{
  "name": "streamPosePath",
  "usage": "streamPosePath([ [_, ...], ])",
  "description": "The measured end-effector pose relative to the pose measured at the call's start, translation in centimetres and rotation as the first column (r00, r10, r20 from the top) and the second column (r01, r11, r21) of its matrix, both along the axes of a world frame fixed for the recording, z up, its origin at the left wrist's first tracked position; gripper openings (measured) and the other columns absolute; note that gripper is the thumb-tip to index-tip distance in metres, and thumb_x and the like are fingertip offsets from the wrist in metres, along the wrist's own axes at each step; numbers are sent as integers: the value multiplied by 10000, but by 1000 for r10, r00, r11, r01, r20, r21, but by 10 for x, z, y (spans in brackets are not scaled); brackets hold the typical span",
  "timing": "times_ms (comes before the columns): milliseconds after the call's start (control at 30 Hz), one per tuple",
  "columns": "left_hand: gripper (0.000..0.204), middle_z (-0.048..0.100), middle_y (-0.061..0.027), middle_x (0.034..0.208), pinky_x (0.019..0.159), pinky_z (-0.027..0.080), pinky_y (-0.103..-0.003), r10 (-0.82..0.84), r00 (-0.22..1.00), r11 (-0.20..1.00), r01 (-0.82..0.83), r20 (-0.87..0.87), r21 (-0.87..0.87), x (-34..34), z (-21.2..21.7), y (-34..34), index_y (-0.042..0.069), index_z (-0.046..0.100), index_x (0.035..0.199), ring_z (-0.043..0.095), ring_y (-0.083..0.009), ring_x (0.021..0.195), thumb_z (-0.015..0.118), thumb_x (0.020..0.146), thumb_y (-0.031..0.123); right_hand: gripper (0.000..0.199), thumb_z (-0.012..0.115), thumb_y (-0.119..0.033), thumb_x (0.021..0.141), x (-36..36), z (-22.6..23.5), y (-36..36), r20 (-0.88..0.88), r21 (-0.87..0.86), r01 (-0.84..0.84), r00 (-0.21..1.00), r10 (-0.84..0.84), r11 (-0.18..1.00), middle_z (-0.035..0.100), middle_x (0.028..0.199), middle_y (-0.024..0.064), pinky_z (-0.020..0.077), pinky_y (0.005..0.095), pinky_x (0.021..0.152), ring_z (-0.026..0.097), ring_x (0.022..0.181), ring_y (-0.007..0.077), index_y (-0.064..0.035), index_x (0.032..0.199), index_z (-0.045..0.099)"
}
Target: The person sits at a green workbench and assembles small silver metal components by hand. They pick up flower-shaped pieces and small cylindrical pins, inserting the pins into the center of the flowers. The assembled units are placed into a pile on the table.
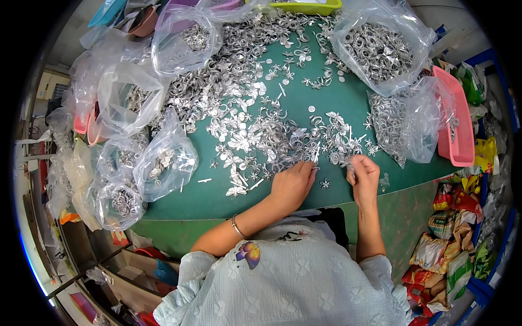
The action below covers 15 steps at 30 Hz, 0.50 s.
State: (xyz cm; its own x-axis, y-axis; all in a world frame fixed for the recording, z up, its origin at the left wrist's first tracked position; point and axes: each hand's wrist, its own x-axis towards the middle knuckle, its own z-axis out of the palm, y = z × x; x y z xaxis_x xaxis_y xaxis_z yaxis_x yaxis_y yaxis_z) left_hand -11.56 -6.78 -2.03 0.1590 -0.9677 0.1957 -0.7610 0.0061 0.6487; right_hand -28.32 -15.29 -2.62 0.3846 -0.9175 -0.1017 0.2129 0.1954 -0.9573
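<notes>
Many, likely light, stiff and slippery, best pinched by a petal: silver-coloured metal flower pieces, heaped on the green tabletop near narrow-fingered left hand and right hand, cannot tell holding what.

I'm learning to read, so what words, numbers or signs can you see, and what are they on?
None I can quote.
Colourful bags on the right: print-like marks, too small and blurred.
Yellow bag: marks too blurred to make out.
Shirt: dark marks near the neck, too small to tell if they are letters; the butterfly is just a picture.
Silver pieces: too small to tell.
</notes>
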Motion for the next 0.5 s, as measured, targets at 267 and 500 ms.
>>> streamPosePath([
  [267, 95, 568, -106, 699, 469, 425, -329, 68, 952, 997, -74, -299, -9, 4, -2, 2, 40, 542, 863, 546, -252, 523, 558, 812, 118, 168, 474, -171, 851, -3, 20, -5, 376, 485, -113, 922, -90, 867, 450, 695, 58, 279, 201, 377, 355, 470, 104, -17, 853, 544],
  [500, 137, 474, 14, 621, 443, 286, -175, 290, 323, 922, 159, -901, 354, 22, 4, 4, 35, 530, 897, 370, -29, 532, 498, 884, 168, 112, 666, -51, 693, 17, 32, 5, -713, -585, -331, 645, -275, 740, 423, 569, 59, 362, 269, 440, 466, 481, 149, -44, 797, 624],
])
